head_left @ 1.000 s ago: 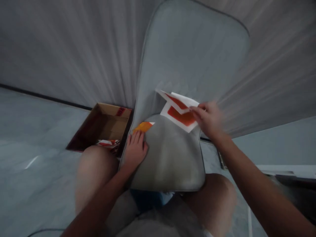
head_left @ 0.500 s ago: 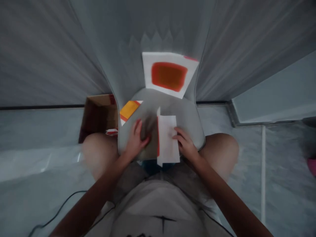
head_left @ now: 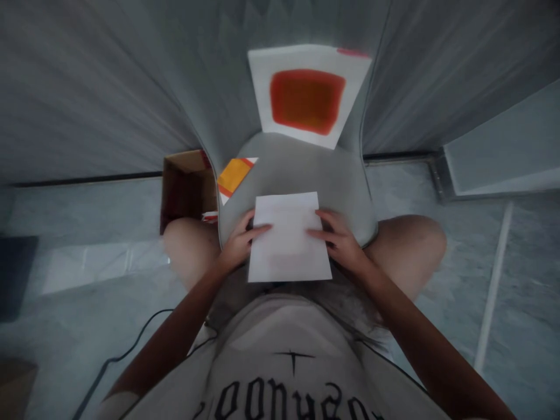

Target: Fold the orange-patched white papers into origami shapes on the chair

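A blank white sheet of paper (head_left: 289,248) faces up in front of my body, over the near part of the chair seat. My left hand (head_left: 241,238) grips its left edge, thumb on top and fingers underneath. On the opposite edge, my right hand (head_left: 339,239) holds it the same way. Farther back, a white sheet with an orange-red block (head_left: 308,100) leans against the chair's backrest. A small yellow, orange and white piece of paper (head_left: 236,177) lies at the seat's left edge.
The grey chair (head_left: 301,164) stands right before me, between my knees. An open cardboard box (head_left: 184,195) sits on the floor to its left, with red-and-white paper inside. A black cable (head_left: 131,344) runs along the floor at lower left.
My left hand has come in and taken hold of the paper's left side. The paper, narrow and seen with a red edge before, now shows a wide white face. The view has shifted slightly.
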`<state>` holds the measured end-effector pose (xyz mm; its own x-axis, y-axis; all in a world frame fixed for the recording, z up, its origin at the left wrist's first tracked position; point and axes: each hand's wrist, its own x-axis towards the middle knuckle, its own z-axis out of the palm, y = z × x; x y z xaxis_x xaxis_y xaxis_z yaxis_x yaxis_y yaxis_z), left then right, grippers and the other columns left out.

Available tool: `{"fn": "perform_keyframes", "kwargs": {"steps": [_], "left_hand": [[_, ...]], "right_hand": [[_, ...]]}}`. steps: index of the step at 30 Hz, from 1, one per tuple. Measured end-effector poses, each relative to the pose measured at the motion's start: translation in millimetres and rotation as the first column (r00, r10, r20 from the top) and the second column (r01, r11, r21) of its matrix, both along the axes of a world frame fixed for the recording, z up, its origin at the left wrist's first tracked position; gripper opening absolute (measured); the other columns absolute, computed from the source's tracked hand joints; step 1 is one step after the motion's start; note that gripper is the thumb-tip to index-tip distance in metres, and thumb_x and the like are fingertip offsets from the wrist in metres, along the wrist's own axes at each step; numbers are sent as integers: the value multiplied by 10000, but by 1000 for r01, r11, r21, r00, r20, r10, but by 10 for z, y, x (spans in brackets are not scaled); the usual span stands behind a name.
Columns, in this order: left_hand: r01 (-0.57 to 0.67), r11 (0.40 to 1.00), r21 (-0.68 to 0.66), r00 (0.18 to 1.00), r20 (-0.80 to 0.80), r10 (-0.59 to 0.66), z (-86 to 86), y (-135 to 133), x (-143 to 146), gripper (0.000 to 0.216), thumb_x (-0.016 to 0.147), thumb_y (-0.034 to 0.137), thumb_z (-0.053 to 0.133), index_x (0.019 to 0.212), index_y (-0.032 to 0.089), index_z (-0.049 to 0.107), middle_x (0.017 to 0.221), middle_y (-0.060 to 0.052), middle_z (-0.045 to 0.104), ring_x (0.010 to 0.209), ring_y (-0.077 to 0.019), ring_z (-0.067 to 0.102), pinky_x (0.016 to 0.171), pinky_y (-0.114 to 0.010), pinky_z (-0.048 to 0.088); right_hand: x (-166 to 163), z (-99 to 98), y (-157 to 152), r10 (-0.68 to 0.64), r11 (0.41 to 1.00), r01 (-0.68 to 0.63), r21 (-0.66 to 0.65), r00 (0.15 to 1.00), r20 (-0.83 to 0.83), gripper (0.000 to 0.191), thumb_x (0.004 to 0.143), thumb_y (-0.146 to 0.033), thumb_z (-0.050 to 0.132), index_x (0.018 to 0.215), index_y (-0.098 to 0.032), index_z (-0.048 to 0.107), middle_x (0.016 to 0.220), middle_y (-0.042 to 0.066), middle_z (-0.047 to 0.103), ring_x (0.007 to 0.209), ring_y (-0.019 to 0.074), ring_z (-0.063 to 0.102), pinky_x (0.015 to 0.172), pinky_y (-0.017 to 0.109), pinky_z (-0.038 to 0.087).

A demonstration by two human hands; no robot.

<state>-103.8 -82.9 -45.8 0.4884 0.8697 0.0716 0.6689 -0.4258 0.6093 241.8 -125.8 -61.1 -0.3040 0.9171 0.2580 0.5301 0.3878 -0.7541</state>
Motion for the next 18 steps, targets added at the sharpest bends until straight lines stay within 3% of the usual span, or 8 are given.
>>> {"fn": "perform_keyframes", "kwargs": {"steps": [3,7,9,15,18], "left_hand": [[22,999,33,999,-35,-21,12,-53,-140,299,967,308,695,1256,314,773,1672,-73,391,1521,-325,431,1221,-548,441],[103,994,39,994,-33,-102,69,-89,-231,276,1000,271,638,1208,372,787,1583,-42,523,1473,-295,483,1197,-558,452],[83,996,39,997,-1,-83,93,-87,-198,248,1016,289,611,1153,355,806,1526,-40,580,1424,-281,524,1178,-531,467],[-224,967,123,975,20,223,30,-111,142,318,1024,432,584,921,216,793,1253,-96,685,1183,-257,620,1036,-433,525],[-345,920,187,936,0,351,-29,-136,305,352,1030,432,563,845,197,749,1202,-110,691,1138,-265,623,1016,-427,518]], "right_hand": [[-42,25,-64,-2,1000,2,-1,1000,4,304,950,-197,646,1179,-340,787,1560,54,544,1497,319,433,1181,642,437],[-82,95,-80,-45,998,46,-39,999,15,233,967,-275,640,1134,-298,800,1502,82,599,1452,329,480,1162,633,456],[-112,126,-68,-104,994,104,-44,995,6,199,989,-330,626,1045,-283,811,1414,91,657,1398,321,531,1147,608,472],[-302,118,-38,-418,908,418,-13,908,-11,328,1004,-426,606,758,-227,691,1193,116,715,1231,294,625,1077,531,509],[-459,73,-6,-556,831,556,31,831,17,286,1000,-427,592,817,-224,676,1141,131,708,1171,301,630,1050,536,506]]}}
